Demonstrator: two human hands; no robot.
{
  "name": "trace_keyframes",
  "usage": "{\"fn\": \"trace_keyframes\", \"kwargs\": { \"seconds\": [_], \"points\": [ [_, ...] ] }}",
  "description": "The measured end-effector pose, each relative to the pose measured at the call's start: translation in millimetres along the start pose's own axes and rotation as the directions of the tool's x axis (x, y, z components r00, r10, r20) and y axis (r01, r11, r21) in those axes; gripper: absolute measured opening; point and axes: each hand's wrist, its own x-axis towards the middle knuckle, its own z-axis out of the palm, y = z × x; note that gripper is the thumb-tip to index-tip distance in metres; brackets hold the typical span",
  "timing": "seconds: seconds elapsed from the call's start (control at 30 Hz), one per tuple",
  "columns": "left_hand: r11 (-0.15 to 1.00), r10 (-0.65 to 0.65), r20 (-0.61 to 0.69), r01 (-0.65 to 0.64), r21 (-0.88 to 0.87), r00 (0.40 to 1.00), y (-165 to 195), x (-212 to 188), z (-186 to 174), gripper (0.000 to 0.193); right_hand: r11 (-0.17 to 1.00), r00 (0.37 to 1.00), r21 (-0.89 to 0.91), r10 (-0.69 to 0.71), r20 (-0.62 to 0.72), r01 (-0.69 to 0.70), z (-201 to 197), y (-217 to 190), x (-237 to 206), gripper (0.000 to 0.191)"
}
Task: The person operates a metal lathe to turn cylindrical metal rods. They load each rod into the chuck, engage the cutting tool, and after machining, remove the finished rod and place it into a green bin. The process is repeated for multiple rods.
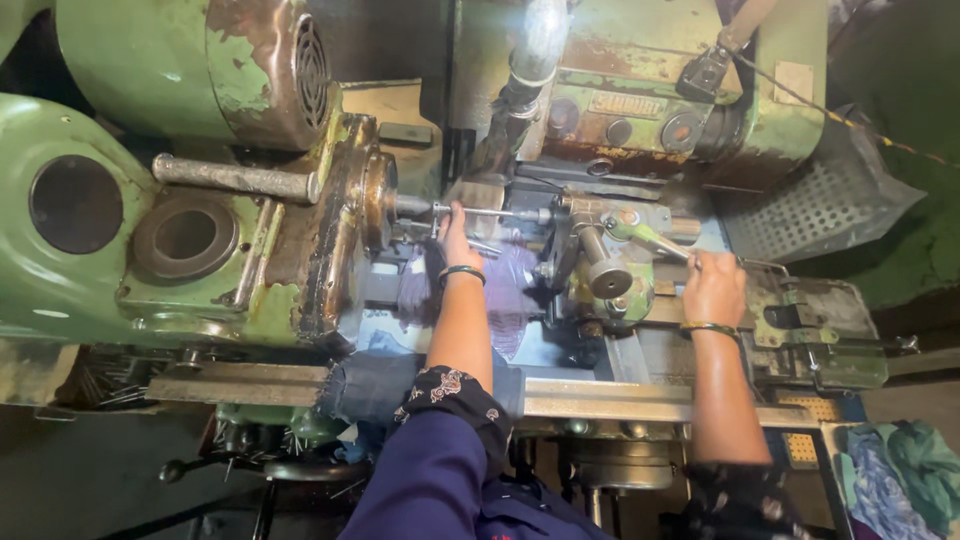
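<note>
I look down at an old green grinding machine [250, 290]. A thin metal rod [490, 212] lies horizontally between the left head and the tailstock [600, 225]. My left hand [457, 238] reaches in and its fingers close on the rod near the left end. My right hand [712, 287] grips the green lever handle [655, 238] of the tailstock. Both wrists wear green bangles. A bright lamp on a flexible neck [535, 50] shines down on the rod.
A green motor housing [190, 60] sits at the top left, with a steel bar [235, 178] sticking out below it. A perforated metal guard [820, 200] is at the right. Crumpled cloths [900, 480] lie at the bottom right. A flat steel rail [590, 400] runs along the front.
</note>
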Motion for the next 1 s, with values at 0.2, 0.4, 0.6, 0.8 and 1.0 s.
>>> {"fn": "trace_keyframes", "kwargs": {
  "seconds": [0.2, 0.4, 0.6, 0.8, 1.0],
  "points": [
    [0.999, 0.029, -0.146, -0.026, 0.026, 0.989, -7.5, -10.3, 15.0, 0.059, 0.916, 0.891, 0.366, 0.023, -0.453, 0.162, -19.8, 29.2, -5.4, 0.030],
    [0.977, 0.201, -0.061, -0.195, 0.081, 0.978, 9.4, -91.1, 46.2, 0.055, 0.761, 0.401, 0.624, 0.524, -0.751, 0.175, -81.3, 138.2, -129.3, 0.045],
    [0.921, 0.238, 0.404, -0.337, 0.194, 0.883, 110.7, -220.9, 11.1, 0.076, -0.002, 0.537, 0.943, 0.822, 0.191, -0.333, -19.2, 121.0, -245.5, 0.024],
    [0.902, 0.162, 0.433, -0.311, 0.301, 0.887, 190.2, -262.7, -51.4, 0.073, -0.326, 0.274, 0.605, 0.670, 0.690, -0.727, -16.6, 52.3, -266.6, 0.023],
    [0.885, 0.142, 0.424, -0.306, 0.350, 0.894, 237.8, -298.5, -137.3, 0.071, -0.238, 0.295, 0.642, 0.737, 0.608, -0.729, -57.8, 57.6, -255.7, 0.022]
  ]
}}
